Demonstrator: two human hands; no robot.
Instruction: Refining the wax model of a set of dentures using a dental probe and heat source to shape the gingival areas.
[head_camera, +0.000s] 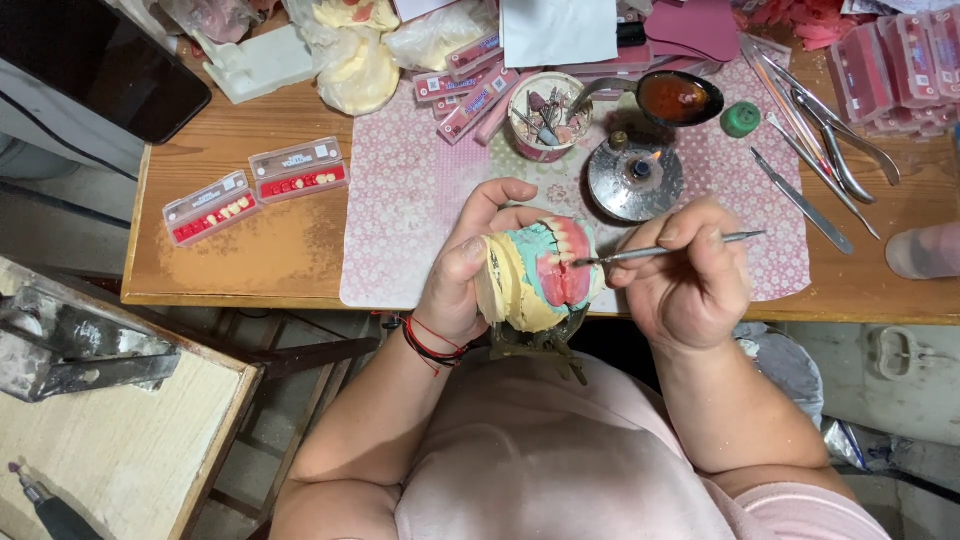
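Plaster model (520, 290) half hidden by hands (470, 270)

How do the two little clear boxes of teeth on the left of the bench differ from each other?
The nearer tooth box lies more steeply slanted and closer to the table edge; the farther tooth box sits nearly level, beside the pink mat. The nearer one shows pale teeth across much of its red strip; the farther one shows more red. Both are clear, oblong, and lie apart from both hands.
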